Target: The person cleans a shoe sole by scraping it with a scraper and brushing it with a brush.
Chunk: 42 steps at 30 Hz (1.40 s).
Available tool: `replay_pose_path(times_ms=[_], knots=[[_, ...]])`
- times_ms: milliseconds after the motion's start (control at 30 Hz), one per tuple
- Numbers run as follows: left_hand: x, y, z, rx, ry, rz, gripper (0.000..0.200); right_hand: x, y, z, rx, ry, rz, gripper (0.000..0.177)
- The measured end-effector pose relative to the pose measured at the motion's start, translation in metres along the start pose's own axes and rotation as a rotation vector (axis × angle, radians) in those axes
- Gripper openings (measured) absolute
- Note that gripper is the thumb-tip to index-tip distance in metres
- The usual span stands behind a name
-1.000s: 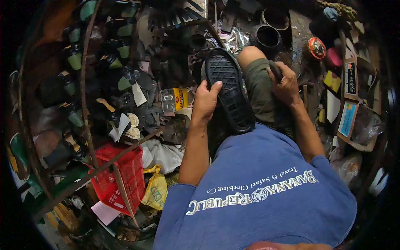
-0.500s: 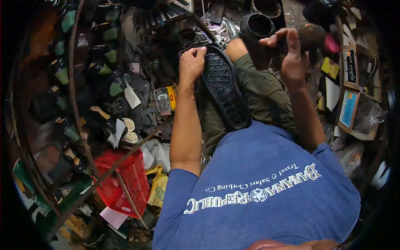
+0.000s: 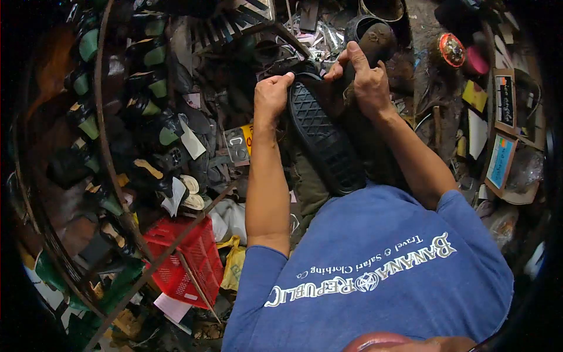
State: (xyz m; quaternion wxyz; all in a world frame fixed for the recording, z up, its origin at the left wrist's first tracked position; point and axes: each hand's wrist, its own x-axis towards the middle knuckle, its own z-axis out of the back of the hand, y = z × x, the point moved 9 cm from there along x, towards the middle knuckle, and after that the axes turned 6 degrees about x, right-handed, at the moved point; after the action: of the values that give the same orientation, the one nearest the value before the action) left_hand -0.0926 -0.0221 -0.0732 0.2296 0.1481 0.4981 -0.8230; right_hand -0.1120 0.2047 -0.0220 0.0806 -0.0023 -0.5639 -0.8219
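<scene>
A black shoe sole (image 3: 328,141) with a lattice-patterned face lies lengthwise over my lap, its toe end pointing away from me. At the toe's left edge my left hand (image 3: 271,98) is closed, thumb pressed against the rim. My right hand (image 3: 369,85) is beside the toe on the other side, thumb raised and fingers bent inward toward the sole; what those fingers hold, if anything, I cannot make out. A dark edge with a grey sheen spans the space between both hands. Just past my right thumb shows a brown rounded thing (image 3: 378,40).
Dark shoes with green heel parts (image 3: 88,44) line racks on the left, behind a metal bar. Below them stands a red plastic basket (image 3: 182,258). Dark round containers (image 3: 384,10) are ahead. A red round lid (image 3: 451,50) and small boxes (image 3: 501,158) lie right.
My right hand has come in leftward to the sole's toe from out at the right. The brown rounded thing has shifted left, uncovering the red lid. My left hand stays at the toe.
</scene>
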Motion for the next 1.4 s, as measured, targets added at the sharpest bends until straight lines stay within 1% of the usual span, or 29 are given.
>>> replay_pose_path(times_ms=[33, 67, 133, 167, 200, 233, 333, 467, 533, 567, 600, 633, 667, 733, 767, 833, 967, 1033, 1067, 1133, 1167, 1233, 1267, 1333, 1400], knots=[[0.000, 0.003, -0.002, -0.032, 0.020, 0.025, 0.027, 0.000, -0.001, -0.002, -0.055, -0.022, 0.067, 0.038], [0.000, 0.004, -0.003, -0.029, 0.021, 0.028, 0.027, -0.002, -0.009, -0.004, -0.053, -0.022, 0.063, 0.038], [-0.005, -0.004, -0.002, -0.042, 0.013, -0.033, 0.026, -0.001, -0.012, -0.007, 0.129, 0.018, -0.004, 0.039], [-0.005, -0.004, -0.002, -0.041, 0.014, -0.031, 0.026, 0.000, -0.010, -0.007, 0.130, 0.018, -0.006, 0.039], [-0.005, -0.005, -0.001, -0.017, 0.007, -0.036, 0.026, 0.002, -0.008, -0.005, 0.380, -0.013, -0.109, 0.028], [-0.005, -0.005, -0.001, 0.007, -0.001, -0.042, 0.027, 0.002, -0.012, -0.005, 0.630, -0.044, -0.212, 0.042], [-0.007, -0.008, 0.000, 0.033, -0.023, -0.078, 0.027, 0.003, -0.018, -0.007, 0.706, -0.072, -0.210, 0.039], [-0.014, -0.007, -0.002, -0.016, 0.008, -0.069, 0.025, 0.001, -0.016, -0.006, 0.730, -0.082, -0.229, 0.039], [-0.018, -0.008, -0.005, -0.172, 0.032, -0.075, 0.024, -0.001, -0.006, -0.005, 0.708, -0.053, -0.270, 0.041], [-0.020, -0.008, -0.006, -0.172, 0.035, -0.075, 0.024, -0.002, -0.008, -0.005, 0.707, -0.055, -0.271, 0.041], [-0.025, -0.014, -0.007, -0.169, 0.029, -0.066, 0.025, -0.002, -0.009, -0.006, 0.553, -0.023, -0.260, 0.033], [-0.028, -0.017, -0.007, -0.166, 0.022, -0.056, 0.025, -0.002, -0.008, -0.007, 0.399, 0.009, -0.248, 0.031], [-0.028, -0.015, -0.009, -0.165, 0.024, -0.056, 0.025, -0.003, -0.008, -0.008, 0.399, 0.008, -0.249, 0.031], [-0.027, -0.018, -0.002, -0.068, -0.083, -0.147, 0.026, -0.007, -0.005, -0.009, 0.613, -0.041, -0.365, 0.040], [-0.027, -0.015, -0.005, -0.067, -0.078, -0.147, 0.026, -0.007, -0.002, -0.010, 0.612, -0.046, -0.368, 0.040], [-0.028, -0.015, 0.000, 0.007, -0.170, -0.176, 0.026, -0.012, -0.008, -0.014, 0.800, -0.121, -0.485, 0.049], [-0.026, -0.012, 0.000, 0.042, -0.214, -0.216, 0.026, -0.015, -0.008, -0.016, 0.775, -0.159, -0.473, 0.052], [-0.028, -0.015, 0.002, 0.090, -0.245, -0.251, 0.026, -0.013, 0.000, -0.013, 0.667, -0.142, -0.367, 0.054], [-0.029, -0.015, 0.001, 0.093, -0.241, -0.253, 0.026, -0.013, 0.002, -0.013, 0.669, -0.147, -0.368, 0.054], [-0.031, -0.017, 0.002, 0.063, -0.261, -0.237, 0.026, -0.017, -0.003, -0.019, 0.834, -0.170, -0.505, 0.053], [-0.030, -0.017, 0.002, 0.065, -0.258, -0.239, 0.026, -0.016, 0.000, -0.017, 0.836, -0.175, -0.506, 0.053], [-0.030, -0.016, 0.002, 0.070, -0.271, -0.273, 0.024, -0.018, 0.003, -0.020, 0.945, -0.176, -0.558, 0.048], [-0.030, -0.014, 0.002, 0.071, -0.270, -0.275, 0.024, -0.019, 0.000, -0.020, 0.946, -0.178, -0.558, 0.048], [-0.031, -0.012, 0.003, 0.049, -0.290, -0.278, 0.022, -0.016, -0.002, -0.024, 0.974, -0.123, -0.487, 0.050], [-0.031, -0.010, 0.002, 0.038, -0.286, -0.278, 0.021, -0.016, -0.005, -0.024, 0.972, -0.117, -0.477, 0.050]])
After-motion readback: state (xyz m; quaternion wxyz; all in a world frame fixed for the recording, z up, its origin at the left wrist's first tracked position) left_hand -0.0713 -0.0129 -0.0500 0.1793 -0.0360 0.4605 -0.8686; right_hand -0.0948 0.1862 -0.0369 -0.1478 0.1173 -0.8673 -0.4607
